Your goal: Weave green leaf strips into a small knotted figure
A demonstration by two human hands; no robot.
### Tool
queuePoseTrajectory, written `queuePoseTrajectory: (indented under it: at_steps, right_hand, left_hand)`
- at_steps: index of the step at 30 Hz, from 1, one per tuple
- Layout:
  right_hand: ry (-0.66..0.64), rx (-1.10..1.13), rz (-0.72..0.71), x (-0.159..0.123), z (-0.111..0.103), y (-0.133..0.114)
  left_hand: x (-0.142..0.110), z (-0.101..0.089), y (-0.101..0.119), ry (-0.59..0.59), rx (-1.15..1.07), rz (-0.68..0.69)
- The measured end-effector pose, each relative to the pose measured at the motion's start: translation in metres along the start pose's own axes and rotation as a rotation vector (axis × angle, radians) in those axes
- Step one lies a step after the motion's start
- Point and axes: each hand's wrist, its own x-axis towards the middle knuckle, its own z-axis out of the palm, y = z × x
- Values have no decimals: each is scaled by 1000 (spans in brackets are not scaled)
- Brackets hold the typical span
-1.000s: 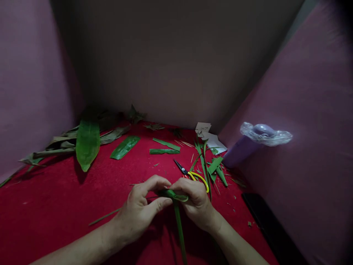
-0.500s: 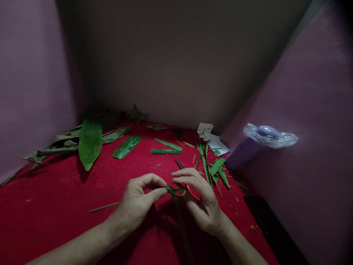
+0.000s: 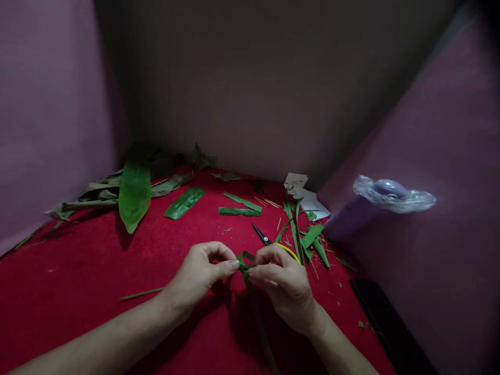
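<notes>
Back wall (image 3: 242, 99): dark grey, rose behind the red surface.
Side walls (image 3: 50, 104): pinkish purple, one on each side.
Red surface (image 3: 78, 291): spanned the space between the walls, bore the leaves and tools.
Left hand (image 3: 197, 273): thumb and forefinger pinched the looped green strip (image 3: 242, 263) from its left side.
Right hand (image 3: 287, 281): fingertips close to the left's, at the strip's right side; full grip there, cannot tell.
Looped green strip: up between both hands, in front of the scissors, small loop on top; a long tail ran down toward the lower edge of view.
Dry leaves (image 3: 97, 200): heaped at far left, by the wall.
Purple object (image 3: 351, 216): leaned at the right wall, clear plastic film (image 3: 414, 201) around its top.
Black slab (image 3: 385, 320): flat, lower right.
Broad green leaf (image 3: 135, 198): over the dry leaves, tip toward the person.
Scissors (image 3: 266, 239): black blades, yellow handle partly behind the right hand.
Leaf scraps (image 3: 312, 237): piled right of the scissors.
Cut leaf piece (image 3: 185, 202): right of the broad leaf.
Papers (image 3: 310, 202): white, beyond the scraps, one with marks.
Narrow leaf pieces (image 3: 238, 211): two, beyond the scissors.
Thin sticks (image 3: 271, 202): just beside the narrow pieces.
</notes>
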Motion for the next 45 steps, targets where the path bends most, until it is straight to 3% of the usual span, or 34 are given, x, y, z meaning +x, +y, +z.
queuePoseTrajectory:
  at_steps: [22, 27, 32, 38, 45]
  right_hand:
    - [-42, -21, -73, 0, 1, 1]
    - [41, 79, 89, 0, 6, 3]
    - [-32, 175, 257, 0, 11, 1]
    - [10, 86, 170, 3, 13, -1]
    - [68, 89, 90, 4, 9, 3]
  left_hand:
    - [-2, 4, 2, 28, -52, 27]
    - [-1, 2, 0, 0, -117, 25]
    - [-2, 3, 0, -26, -210, 81]
    - [-4, 5, 3, -18, -196, 118]
    - [-6, 6, 3, -96, -226, 169]
